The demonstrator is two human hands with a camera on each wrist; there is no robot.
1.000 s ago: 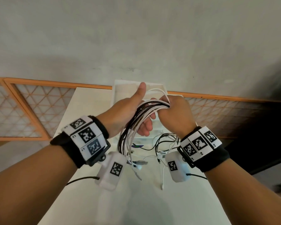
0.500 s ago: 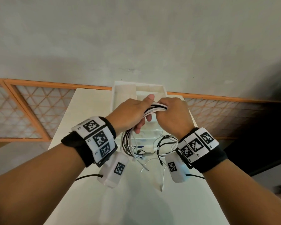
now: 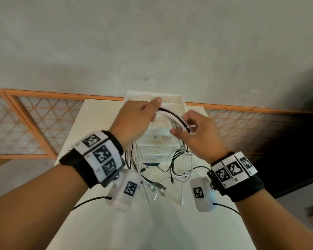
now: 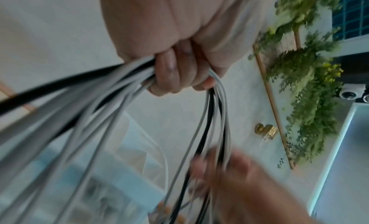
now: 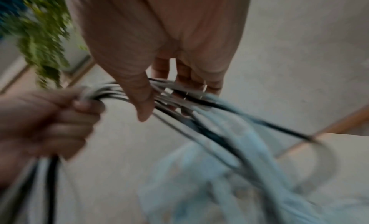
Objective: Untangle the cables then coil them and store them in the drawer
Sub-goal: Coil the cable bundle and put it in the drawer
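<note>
A bundle of white and black cables point(image 3: 172, 117) arcs between my two hands above the table. My left hand point(image 3: 143, 114) grips one end of the arc, and its fingers point(image 4: 175, 72) are curled round the strands. My right hand point(image 3: 186, 129) pinches the other side between thumb point(image 5: 142, 99) and fingers. The loose cable ends point(image 3: 154, 185) hang down and lie on the table, plugs showing. Behind the hands stands a translucent white drawer unit point(image 3: 152, 147); I cannot tell whether a drawer is pulled out.
The white table point(image 3: 90, 134) is narrow, with its left and right edges close to my forearms. An open tray point(image 3: 172, 99) tops the drawer unit. A grey wall and an orange lattice rail point(image 3: 34, 123) lie behind. Green plants point(image 4: 303, 79) hang nearby.
My hands have drawn apart, spreading the bundle into an arc between them. The left thumb, raised a second ago, has folded down onto the cables. The right hand now pinches rather than fists.
</note>
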